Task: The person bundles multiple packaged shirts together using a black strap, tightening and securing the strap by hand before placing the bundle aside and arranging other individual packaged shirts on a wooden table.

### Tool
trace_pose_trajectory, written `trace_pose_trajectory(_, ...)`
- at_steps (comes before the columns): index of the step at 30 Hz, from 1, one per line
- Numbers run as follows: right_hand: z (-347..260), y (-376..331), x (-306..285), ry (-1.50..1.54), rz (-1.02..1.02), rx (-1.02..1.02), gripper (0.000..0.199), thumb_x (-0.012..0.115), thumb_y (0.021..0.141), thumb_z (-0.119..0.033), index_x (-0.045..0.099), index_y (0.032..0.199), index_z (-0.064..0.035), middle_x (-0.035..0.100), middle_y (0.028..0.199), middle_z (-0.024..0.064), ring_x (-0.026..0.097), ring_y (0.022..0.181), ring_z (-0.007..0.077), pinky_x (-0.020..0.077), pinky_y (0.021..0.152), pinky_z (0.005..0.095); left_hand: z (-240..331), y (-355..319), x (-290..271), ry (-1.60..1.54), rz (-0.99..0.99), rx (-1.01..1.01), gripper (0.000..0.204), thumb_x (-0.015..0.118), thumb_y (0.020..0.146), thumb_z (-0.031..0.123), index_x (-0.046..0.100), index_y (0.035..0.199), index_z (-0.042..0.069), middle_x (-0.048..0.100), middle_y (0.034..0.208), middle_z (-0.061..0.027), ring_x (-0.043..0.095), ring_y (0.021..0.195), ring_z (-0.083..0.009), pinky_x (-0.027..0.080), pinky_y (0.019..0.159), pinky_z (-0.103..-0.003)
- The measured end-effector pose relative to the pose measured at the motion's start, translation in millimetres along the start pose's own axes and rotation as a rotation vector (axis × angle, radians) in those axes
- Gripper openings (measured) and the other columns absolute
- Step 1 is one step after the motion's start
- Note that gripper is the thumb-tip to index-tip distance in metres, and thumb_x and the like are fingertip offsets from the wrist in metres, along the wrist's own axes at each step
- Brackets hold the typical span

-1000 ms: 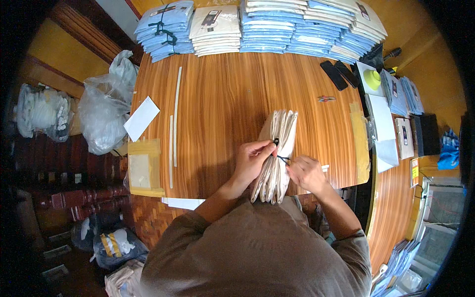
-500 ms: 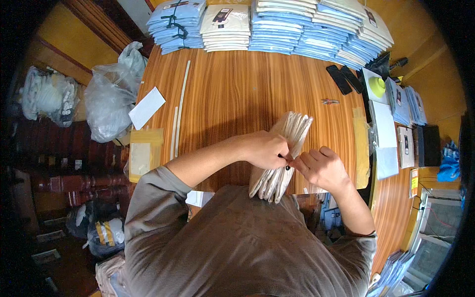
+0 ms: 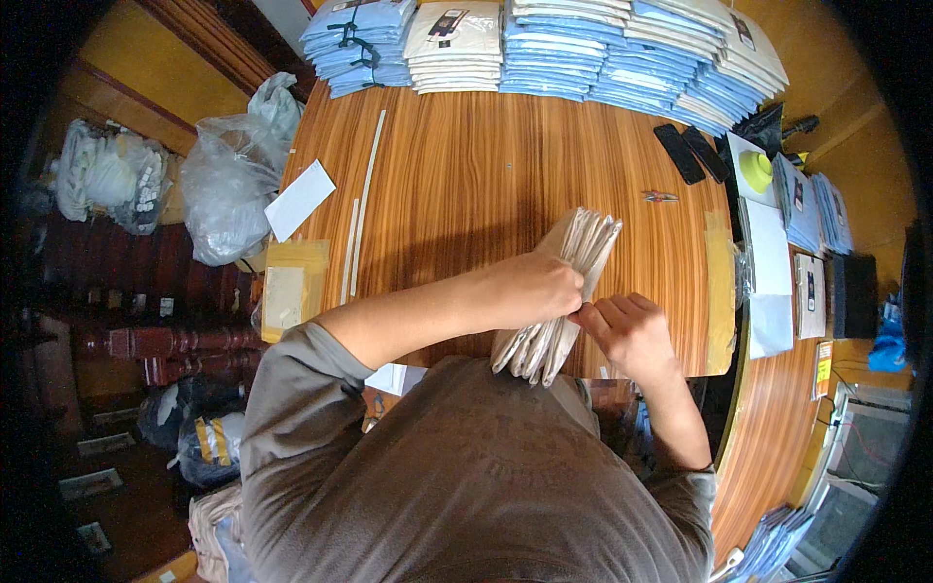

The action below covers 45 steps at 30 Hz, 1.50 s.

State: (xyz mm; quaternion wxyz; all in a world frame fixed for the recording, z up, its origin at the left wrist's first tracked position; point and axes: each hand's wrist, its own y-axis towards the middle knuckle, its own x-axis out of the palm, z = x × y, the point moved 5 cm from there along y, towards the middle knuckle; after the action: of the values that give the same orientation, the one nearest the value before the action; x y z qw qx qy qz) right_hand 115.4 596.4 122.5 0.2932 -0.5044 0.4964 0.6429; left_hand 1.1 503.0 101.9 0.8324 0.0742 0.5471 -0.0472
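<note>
A bundle of flat, beige packets (image 3: 530,350), seemingly folded garments in clear bags, stands on edge at the table's near side, against my shirt. Across its middle lies my left hand (image 3: 546,290), fingers closed over the packet edges. My right hand (image 3: 625,330) is curled just right of the bundle, thumb and finger pinched close to the left hand's fingertips. Whatever thin thing the fingers hold is hidden between them.
Piles of bagged blue and cream garments (image 3: 554,53) line the table's far edge; one blue pile (image 3: 355,68) is tied with dark strips. Two black flat objects (image 3: 678,154) and small thread snips (image 3: 660,196) lie to the right. White paper (image 3: 299,200) lies left.
My left hand has turned and drawn in closer over the bundle, its fingers curling further. A small dark bit seen between the hands before no longer shows. The view has shifted slightly.
</note>
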Motion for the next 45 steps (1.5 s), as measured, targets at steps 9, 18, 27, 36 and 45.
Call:
trace_pose_trajectory(9,3,-59,81,1.467,0.148,0.867,0.031,0.061,0.105,-0.008,0.059,0.131,0.0083,0.075,0.086,0.0125,0.074,0.077,0.0189,0.0596,0.069,0.0293,8,-11,-1,-0.004,0.311,-0.110,0.010,0.065,0.087,0.015,0.074,0.084,0.011,0.071,0.083,-0.0023,0.073,0.079,-0.0218,0.061,0.065,-0.037)
trace_pose_trajectory(18,18,-52,97,1.696,0.105,0.959,0.032,0.052,0.111,-0.021,0.064,0.128,0.0030,0.071,0.077,0.0069,0.070,0.068,0.0134,0.0548,0.061,0.0234,10,-16,17,0.090,0.559,0.059,0.011,0.076,0.080,0.011,0.077,0.091,0.008,0.075,0.095,-0.0013,0.075,0.087,-0.0175,0.063,0.071,-0.030)
trace_pose_trajectory(27,31,-43,92,1.757,-0.027,0.842,0.017,0.062,0.106,-0.018,0.067,0.111,-0.0030,0.073,0.081,0.0051,0.071,0.070,0.0112,0.0524,0.060,0.0217,9,-23,24,0.131,0.668,0.111,0.021,0.083,0.076,0.008,0.072,0.094,0.004,0.077,0.096,-0.0072,0.077,0.092,-0.0238,0.065,0.074,-0.034)
trace_pose_trajectory(36,41,-34,79,1.598,-0.158,0.805,0.012,0.065,0.103,-0.013,0.064,0.107,-0.0015,0.074,0.083,0.0068,0.072,0.073,0.0125,0.0524,0.061,0.0232,5,-28,34,0.063,0.798,0.068,0.024,0.087,0.076,-0.001,0.068,0.091,0.001,0.077,0.095,-0.0094,0.077,0.088,-0.0254,0.065,0.076,-0.034)
trace_pose_trajectory(45,36,-25,60,1.102,-0.041,0.718,0.009,0.060,0.102,-0.007,0.060,0.108,0.0001,0.072,0.076,0.0078,0.073,0.067,0.0179,0.0541,0.060,0.0301,-7,-23,21,-0.113,0.710,-0.246,0.031,0.085,0.076,0.003,0.075,0.106,0.003,0.077,0.091,-0.0059,0.069,0.088,-0.0239,0.056,0.079,-0.037)
